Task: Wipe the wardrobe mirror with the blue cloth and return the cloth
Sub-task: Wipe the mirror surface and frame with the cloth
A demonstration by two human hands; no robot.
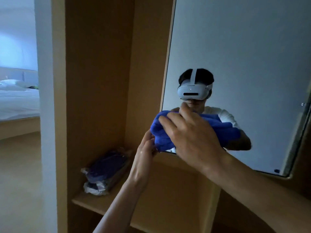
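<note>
Your left hand (144, 153) and right hand (190, 137) close their fingers on the cloth (159, 132) before the mirror (235, 47). A bundle (104, 172) lies on the shelf (84, 203), a bed (16, 101) beyond.

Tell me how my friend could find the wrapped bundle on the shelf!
Start at the wooden wardrobe, with its mirror on the right. In the open niche left of the mirror, look down to the wooden shelf, where the wrapped bundle lies. It is dark blue inside crinkly clear plastic, unlike the bare, brighter blue cloth held up before the mirror.
</note>
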